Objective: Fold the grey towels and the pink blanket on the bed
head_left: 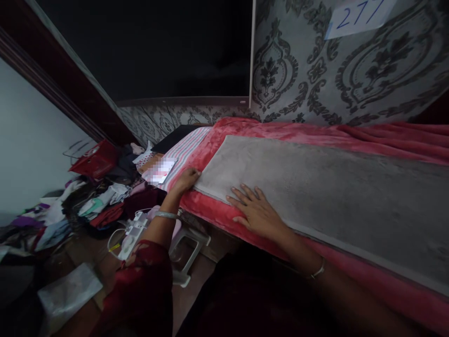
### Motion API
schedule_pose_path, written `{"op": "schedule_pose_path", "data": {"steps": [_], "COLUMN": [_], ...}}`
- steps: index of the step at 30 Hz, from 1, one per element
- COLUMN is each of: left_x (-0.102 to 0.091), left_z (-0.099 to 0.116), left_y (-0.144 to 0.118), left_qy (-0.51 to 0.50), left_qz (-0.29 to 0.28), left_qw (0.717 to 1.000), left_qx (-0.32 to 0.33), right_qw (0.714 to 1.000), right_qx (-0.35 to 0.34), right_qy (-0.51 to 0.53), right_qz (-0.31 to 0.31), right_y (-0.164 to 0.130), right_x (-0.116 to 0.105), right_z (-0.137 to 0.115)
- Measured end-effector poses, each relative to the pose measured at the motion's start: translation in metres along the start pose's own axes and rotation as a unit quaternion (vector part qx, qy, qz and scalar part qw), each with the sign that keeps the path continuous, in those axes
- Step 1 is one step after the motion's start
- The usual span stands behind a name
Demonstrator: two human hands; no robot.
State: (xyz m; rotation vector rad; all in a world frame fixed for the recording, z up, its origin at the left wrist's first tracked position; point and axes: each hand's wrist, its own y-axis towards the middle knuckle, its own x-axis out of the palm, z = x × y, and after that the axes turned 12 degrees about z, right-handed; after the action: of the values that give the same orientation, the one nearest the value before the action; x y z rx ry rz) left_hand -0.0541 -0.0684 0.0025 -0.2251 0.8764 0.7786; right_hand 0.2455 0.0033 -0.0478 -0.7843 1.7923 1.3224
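Note:
A long grey plush cloth [315, 187], which looks like a folded blanket, lies flat in front of me on a red fleece cover [217, 215]. At its near left corner, my left hand [187, 179] has its fingers closed on the edge. The fingertips there are partly hidden. My right hand [257, 213] rests palm down on the blanket near its front edge, fingers spread. A bracelet shows on each wrist.
Left of the red cover are a striped cloth [187, 145] and a lit, blurred screen [163, 170]. Piled clothes [105, 201], a red basket [96, 159], a power strip [133, 234] and a plastic stool [189, 241] stand lower left. A large dark screen [157, 47] is behind.

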Motion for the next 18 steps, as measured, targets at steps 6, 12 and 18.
{"op": "schedule_pose_path", "data": {"steps": [6, 12, 18], "left_x": [-0.009, -0.005, -0.004], "left_z": [-0.002, -0.002, -0.008], "left_y": [-0.013, -0.013, -0.011], "left_qy": [-0.053, -0.069, -0.037], "left_qz": [-0.049, -0.035, -0.005], "left_qw": [0.997, 0.997, 0.999], "left_qx": [-0.035, -0.030, -0.019], "right_qw": [1.000, 1.000, 1.000], "right_qx": [0.004, 0.003, 0.008], "right_qy": [-0.009, 0.002, 0.026], "right_qz": [0.002, 0.009, 0.012], "right_y": [0.001, 0.000, -0.001], "right_x": [-0.002, -0.008, -0.009], "right_z": [-0.001, -0.004, -0.003]}}
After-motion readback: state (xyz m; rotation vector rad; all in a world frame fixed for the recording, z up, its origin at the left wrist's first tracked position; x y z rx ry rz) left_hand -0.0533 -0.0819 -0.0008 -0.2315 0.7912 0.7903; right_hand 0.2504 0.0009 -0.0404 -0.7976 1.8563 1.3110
